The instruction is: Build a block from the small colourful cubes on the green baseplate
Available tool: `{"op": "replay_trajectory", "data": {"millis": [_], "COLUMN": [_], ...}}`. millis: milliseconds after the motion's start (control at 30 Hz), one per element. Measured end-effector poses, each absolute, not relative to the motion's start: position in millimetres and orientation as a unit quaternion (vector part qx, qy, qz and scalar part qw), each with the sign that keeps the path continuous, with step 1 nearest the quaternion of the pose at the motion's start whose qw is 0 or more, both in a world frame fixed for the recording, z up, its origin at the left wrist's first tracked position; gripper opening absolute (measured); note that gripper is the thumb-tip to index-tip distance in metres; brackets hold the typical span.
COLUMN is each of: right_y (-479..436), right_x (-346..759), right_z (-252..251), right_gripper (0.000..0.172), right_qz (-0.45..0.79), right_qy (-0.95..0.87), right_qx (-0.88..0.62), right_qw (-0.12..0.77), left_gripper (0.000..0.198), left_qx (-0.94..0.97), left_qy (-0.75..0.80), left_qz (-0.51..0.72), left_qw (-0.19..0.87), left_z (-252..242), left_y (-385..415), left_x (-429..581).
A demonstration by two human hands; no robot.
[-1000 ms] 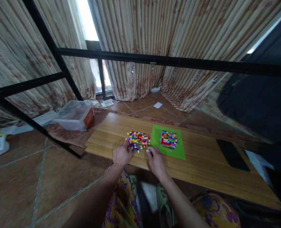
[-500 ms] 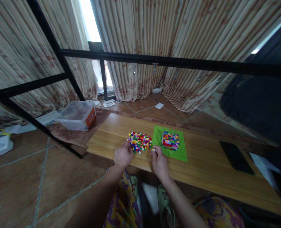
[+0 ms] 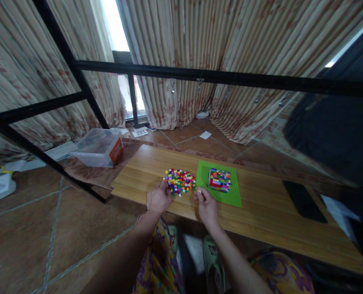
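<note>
A heap of small coloured bricks (image 3: 180, 181) lies on the low wooden table (image 3: 261, 212). To its right a green baseplate (image 3: 233, 196) carries a square multicoloured brick block (image 3: 220, 180). My left hand (image 3: 158, 199) rests at the heap's near left edge, fingers curled against the bricks. My right hand (image 3: 206, 205) is at the baseplate's near left corner, its fingertips pinched on a small pale brick (image 3: 198, 191).
A black phone (image 3: 304, 196) lies on the table to the right. A clear plastic box (image 3: 98, 148) sits on the floor at the left. A black metal frame (image 3: 200, 75) crosses in front of the curtains. My knees and slippers are under the table's near edge.
My right hand has moved from the heap's near right side toward the baseplate's corner with the small brick. The left hand has stayed at the heap.
</note>
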State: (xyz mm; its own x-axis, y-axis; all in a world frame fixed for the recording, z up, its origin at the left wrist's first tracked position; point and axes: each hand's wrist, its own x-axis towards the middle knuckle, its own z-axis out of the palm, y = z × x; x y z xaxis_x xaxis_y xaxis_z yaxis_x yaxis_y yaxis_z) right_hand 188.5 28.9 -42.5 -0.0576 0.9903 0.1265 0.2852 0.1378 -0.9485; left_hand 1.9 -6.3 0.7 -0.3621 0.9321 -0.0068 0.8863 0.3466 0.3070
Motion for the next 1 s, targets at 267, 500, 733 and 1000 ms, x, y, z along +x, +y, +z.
{"op": "replay_trajectory", "data": {"millis": [267,500,733,1000], "right_y": [28.8,25.0,29.6,30.8], "right_x": [189.7,185.5,171.0,168.8], "right_z": [-42.7,-32.5,-22.1,-29.6], "right_gripper": [0.041,0.04,0.032,0.032], "right_qz": [0.406,0.372,0.232,0.228], "right_qy": [-0.584,-0.639,-0.762,-0.756], "right_qx": [-0.523,-0.522,-0.511,-0.516], "right_qw": [0.469,0.425,0.322,0.332], "left_gripper": [0.024,0.024,0.022,0.022], "left_qx": [0.556,0.557,0.556,0.56], "left_qy": [0.817,0.815,0.815,0.81], "left_qz": [0.128,0.135,0.141,0.143], "left_qw": [0.089,0.092,0.088,0.098], "left_z": [1.3,1.2,0.2,-0.7], "left_y": [-6.6,-6.5,-7.1,-6.8], "left_x": [2.6,1.6,1.3,0.6]}}
